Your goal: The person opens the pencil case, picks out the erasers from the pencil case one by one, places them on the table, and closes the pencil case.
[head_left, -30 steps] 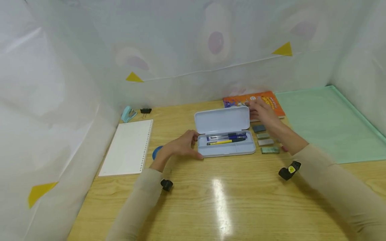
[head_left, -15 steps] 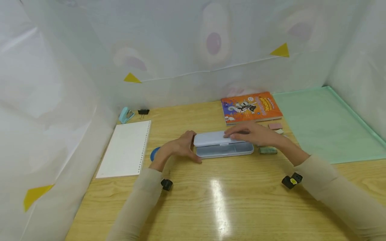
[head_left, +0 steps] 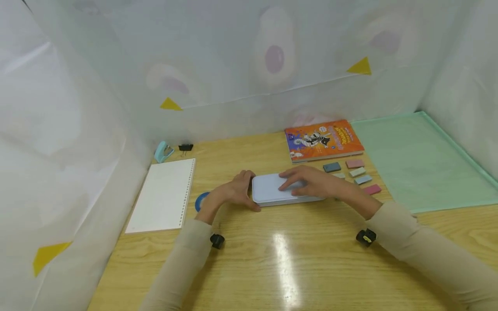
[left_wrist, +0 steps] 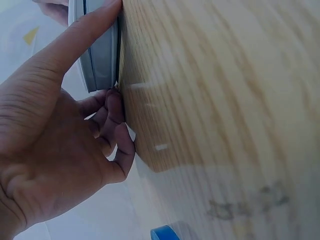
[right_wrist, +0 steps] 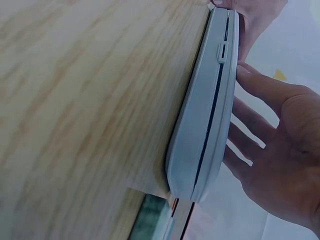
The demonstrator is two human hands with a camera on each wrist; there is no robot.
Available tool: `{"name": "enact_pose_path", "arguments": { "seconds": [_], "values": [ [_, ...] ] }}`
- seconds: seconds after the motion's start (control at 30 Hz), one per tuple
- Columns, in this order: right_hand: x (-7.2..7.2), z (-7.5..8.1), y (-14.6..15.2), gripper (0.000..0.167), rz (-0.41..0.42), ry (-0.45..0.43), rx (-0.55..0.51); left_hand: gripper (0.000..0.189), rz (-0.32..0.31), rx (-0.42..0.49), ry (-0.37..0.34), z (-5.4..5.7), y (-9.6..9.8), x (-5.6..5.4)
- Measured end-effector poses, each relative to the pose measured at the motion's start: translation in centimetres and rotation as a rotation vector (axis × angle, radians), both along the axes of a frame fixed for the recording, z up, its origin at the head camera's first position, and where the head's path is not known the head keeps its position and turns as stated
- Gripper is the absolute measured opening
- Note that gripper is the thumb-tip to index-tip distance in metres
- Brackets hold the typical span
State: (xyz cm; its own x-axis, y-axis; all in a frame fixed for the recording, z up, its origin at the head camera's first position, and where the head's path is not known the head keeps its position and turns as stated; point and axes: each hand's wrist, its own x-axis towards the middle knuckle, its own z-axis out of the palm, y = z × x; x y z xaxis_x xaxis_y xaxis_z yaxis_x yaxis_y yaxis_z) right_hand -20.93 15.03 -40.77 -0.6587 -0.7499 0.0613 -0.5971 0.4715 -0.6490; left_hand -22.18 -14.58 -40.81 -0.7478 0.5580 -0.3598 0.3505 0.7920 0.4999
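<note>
A pale blue pencil case (head_left: 268,188) lies on the table with its lid down over the base; a thin dark seam and a small clasp show along its front in the right wrist view. My left hand (head_left: 238,190) grips the case's left end, its thumb (left_wrist: 82,37) along the front side and its fingers curled at the end. On top of the lid, my right hand (head_left: 311,181) rests with spread, mostly straight fingers, the thumb (right_wrist: 260,82) near the lid's front edge. The pens inside are hidden.
Several erasers, one of them a pink eraser (head_left: 372,189), lie right of the case. Behind is an orange book (head_left: 324,140), with a green glass sheet (head_left: 428,164) at the right. Left are a blue round item (head_left: 200,201), white notebook (head_left: 163,196), stapler (head_left: 163,151) and binder clip (head_left: 186,147).
The case stood open with pens showing; its lid has swung down and forward onto the base under my right hand. My left hand has stayed at the left end.
</note>
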Motion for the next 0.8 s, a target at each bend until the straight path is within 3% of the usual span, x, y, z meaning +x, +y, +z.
{"name": "enact_pose_path", "arguments": {
  "seconds": [0.37, 0.57, 0.67, 0.8],
  "values": [
    [0.1, 0.2, -1.7, 0.025, 0.007, 0.005, 0.033, 0.099, 0.017, -0.043, 0.017, -0.5, -0.8, 0.2],
    [0.6, -0.9, -0.7, 0.03, -0.015, 0.145, 0.05, 0.1, 0.028, -0.037, 0.036, -0.4, -1.1, 0.4],
    [1.2, -1.0, 0.9, 0.03, -0.061, 0.2, 0.041, 0.095, 0.012, -0.043, 0.081, -0.2, -1.6, 0.9],
    [2.3, 0.7, 4.6, 0.03, -0.179, 0.161, -0.004, 0.07, -0.025, -0.035, 0.232, 0.7, -3.3, 2.2]
  ]
}}
